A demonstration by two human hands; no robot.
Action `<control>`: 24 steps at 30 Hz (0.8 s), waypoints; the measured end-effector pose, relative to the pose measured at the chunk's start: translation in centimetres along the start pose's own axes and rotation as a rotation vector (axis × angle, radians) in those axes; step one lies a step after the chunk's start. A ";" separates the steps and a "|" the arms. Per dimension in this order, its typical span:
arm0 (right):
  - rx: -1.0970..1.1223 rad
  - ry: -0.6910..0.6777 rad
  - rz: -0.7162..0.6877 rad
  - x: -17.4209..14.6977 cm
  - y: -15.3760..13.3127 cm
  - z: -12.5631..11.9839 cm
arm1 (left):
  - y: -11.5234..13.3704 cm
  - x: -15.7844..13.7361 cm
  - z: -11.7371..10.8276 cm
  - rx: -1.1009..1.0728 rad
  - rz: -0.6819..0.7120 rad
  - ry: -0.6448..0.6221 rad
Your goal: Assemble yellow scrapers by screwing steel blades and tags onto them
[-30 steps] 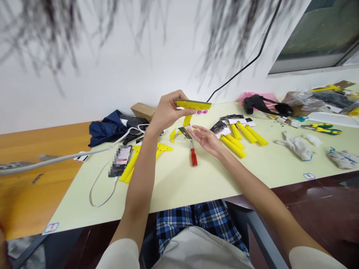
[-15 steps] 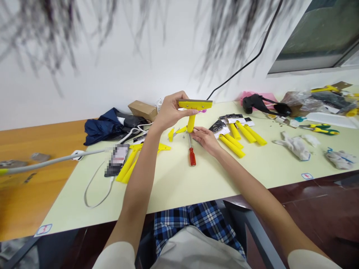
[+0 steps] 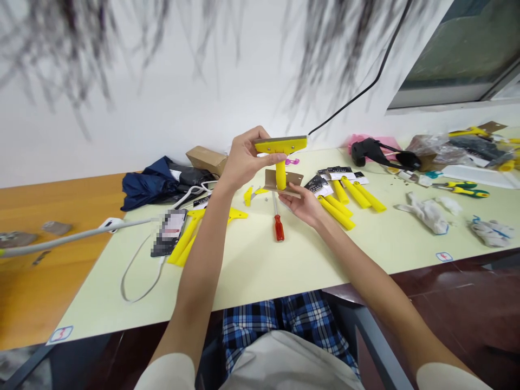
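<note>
My left hand [image 3: 247, 158] is closed on a yellow scraper [image 3: 281, 145], gripping its wide head, which has a dark blade strip along the top and small screws. The scraper's handle points down. Behind the handle's lower end is a brown card [image 3: 294, 178], and my right hand [image 3: 304, 205] is closed on its lower edge. Whether the card touches the handle I cannot tell. On the table below lies a screwdriver [image 3: 279, 227] with a red handle. Small yellow scraper parts [image 3: 248, 196] lie just behind it.
Yellow handles [image 3: 337, 212] with black-and-white cards lie right of my hands. More yellow scrapers [image 3: 190, 230] and a phone [image 3: 169, 233] lie left. A cardboard box [image 3: 207, 160] and a dark blue cloth bundle [image 3: 147, 184] stand behind. Gloves [image 3: 428, 213] and green-yellow tools [image 3: 461, 188] sit far right.
The brown card has come into view behind the scraper's handle, held in my right hand. My left hand has lifted the scraper slightly and tilted it a little.
</note>
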State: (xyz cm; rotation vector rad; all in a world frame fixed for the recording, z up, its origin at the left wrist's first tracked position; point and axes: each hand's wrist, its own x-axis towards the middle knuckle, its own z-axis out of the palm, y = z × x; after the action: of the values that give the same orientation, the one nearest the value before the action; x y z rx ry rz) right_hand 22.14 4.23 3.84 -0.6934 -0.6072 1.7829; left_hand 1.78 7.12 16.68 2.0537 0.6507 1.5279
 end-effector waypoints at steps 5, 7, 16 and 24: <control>-0.002 -0.061 0.013 -0.3 -0.1 -0.1 | 0.0 -0.1 0.5 -0.140 -0.083 -0.084; -0.001 -0.071 0.013 -0.4 -0.1 0.0 | 0.0 -0.2 0.6 -0.146 -0.102 -0.096; 0.003 -0.025 -0.019 -0.4 -0.2 0.3 | 0.3 -0.2 0.1 -0.148 -0.073 -0.073; -0.004 0.000 -0.012 -0.2 -0.4 0.2 | 0.0 -0.1 -0.8 -0.101 -0.038 -0.096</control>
State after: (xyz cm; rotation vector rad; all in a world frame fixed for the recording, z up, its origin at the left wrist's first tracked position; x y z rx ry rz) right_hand 22.31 4.15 4.32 -0.6910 -0.6136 1.7716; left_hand 0.95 7.15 16.85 2.0138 0.5611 1.4026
